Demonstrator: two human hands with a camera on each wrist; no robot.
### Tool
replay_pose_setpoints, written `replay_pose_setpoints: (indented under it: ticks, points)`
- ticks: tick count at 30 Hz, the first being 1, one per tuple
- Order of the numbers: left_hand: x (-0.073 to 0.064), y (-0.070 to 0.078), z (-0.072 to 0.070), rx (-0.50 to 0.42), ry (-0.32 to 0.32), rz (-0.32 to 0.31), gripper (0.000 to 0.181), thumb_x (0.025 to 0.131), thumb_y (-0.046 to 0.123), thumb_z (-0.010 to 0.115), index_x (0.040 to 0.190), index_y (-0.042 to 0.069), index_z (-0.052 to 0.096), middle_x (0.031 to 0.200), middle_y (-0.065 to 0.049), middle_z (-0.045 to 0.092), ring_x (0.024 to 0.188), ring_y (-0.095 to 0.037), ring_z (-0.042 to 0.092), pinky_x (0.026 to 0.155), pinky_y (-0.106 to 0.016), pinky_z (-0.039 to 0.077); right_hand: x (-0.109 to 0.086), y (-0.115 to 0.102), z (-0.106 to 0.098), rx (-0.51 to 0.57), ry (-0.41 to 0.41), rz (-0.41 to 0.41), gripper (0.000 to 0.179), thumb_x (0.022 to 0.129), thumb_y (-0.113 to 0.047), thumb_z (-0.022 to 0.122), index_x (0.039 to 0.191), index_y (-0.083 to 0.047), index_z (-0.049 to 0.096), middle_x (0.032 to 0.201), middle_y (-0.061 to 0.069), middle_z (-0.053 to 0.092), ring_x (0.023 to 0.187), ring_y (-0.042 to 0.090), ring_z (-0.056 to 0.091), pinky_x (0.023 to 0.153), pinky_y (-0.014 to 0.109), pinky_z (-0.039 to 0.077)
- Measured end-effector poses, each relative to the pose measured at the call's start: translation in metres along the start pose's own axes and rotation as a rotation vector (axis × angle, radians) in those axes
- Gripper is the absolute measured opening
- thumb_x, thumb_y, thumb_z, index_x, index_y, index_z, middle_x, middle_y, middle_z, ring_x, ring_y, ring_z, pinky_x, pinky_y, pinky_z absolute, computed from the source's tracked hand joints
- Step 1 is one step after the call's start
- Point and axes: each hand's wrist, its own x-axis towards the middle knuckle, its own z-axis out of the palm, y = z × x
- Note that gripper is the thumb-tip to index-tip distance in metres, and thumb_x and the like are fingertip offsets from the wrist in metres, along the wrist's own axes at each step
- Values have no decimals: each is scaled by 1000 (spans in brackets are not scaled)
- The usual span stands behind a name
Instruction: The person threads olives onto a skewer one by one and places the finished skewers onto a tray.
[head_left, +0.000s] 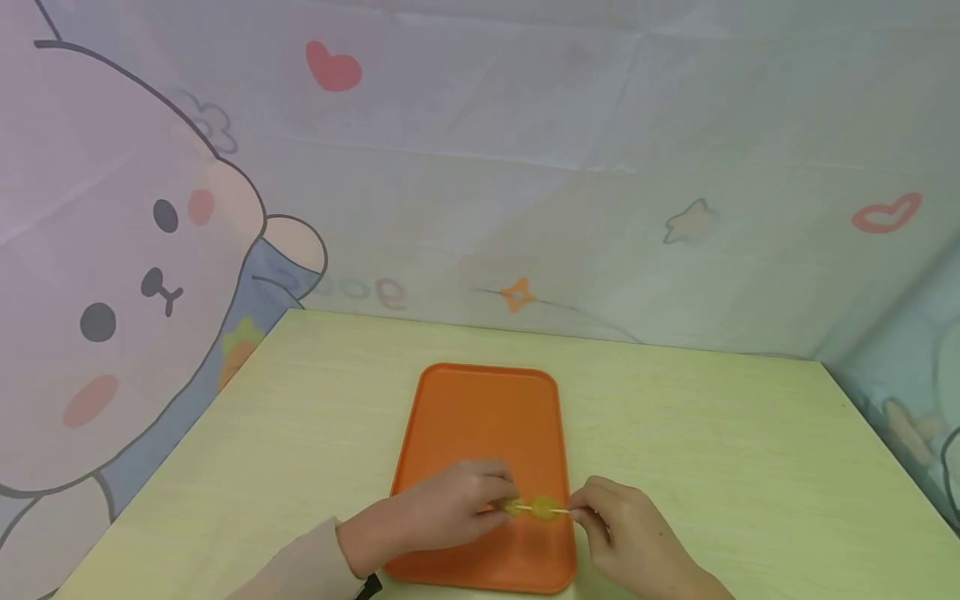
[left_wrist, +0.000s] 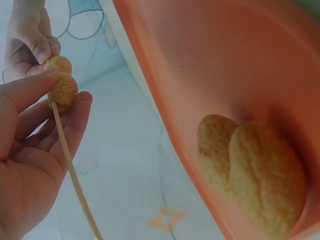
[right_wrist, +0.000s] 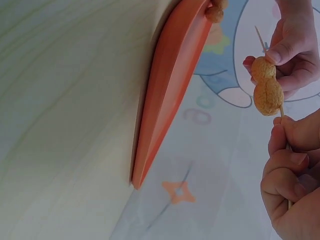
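Observation:
My left hand (head_left: pixel 461 504) is over the orange tray (head_left: pixel 495 417), pinching one of two wrinkled golden puffs (right_wrist: pixel 268 95) between thumb and fingers. A thin wooden skewer (left_wrist: pixel 75 175) runs through both puffs, and its bare length sticks out past my left hand. My right hand (head_left: pixel 630 533), at the tray's right edge, grips the skewer's other end with curled fingers. In the left wrist view, two more joined puffs (left_wrist: pixel 265 175) lie in the tray. From the head view these are hidden by my left hand and forearm.
The tray lies on a pale wood-grain table (head_left: pixel 712 450). Behind the table hangs a cloth backdrop (head_left: pixel 487 167) printed with a cartoon bear, hearts and stars.

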Motion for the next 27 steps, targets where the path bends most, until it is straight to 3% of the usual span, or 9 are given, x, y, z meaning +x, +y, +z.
replay_pose_setpoints:
  ticks: [7,20,25,27]
  points:
    - [1,-3,-1,-5,27,23,16,88,11,71,102,4,72,95,0,64,78,0,55,70,-8,46,2,0,-3,-20,14,-20,26,76,12,71,83,-11,63,75,-9,57,62,-6,43,54,5,38]
    - [-8,-6,-15,-87,31,-53,32,87,21,73,114,5,69,111,-3,64,94,-6,62,80,-16,51,6,-3,-8,-21,43,-48,30,76,13,72,85,-14,63,77,-10,59,62,-5,43,55,5,38]
    - [-18,-9,-25,-121,12,-99,40,91,32,67,122,7,65,119,-4,61,103,-14,62,85,-23,52,5,-2,-13,-20,73,-84,12,92,-4,64,87,-15,63,78,-10,59,62,-5,43,55,6,38]
    - [-23,-11,-30,-127,14,-136,44,92,38,64,125,9,63,123,-4,60,106,-15,61,87,-27,52,3,0,-15,-17,86,-94,13,98,-15,56,87,-15,63,78,-10,58,62,-5,43,55,5,38]
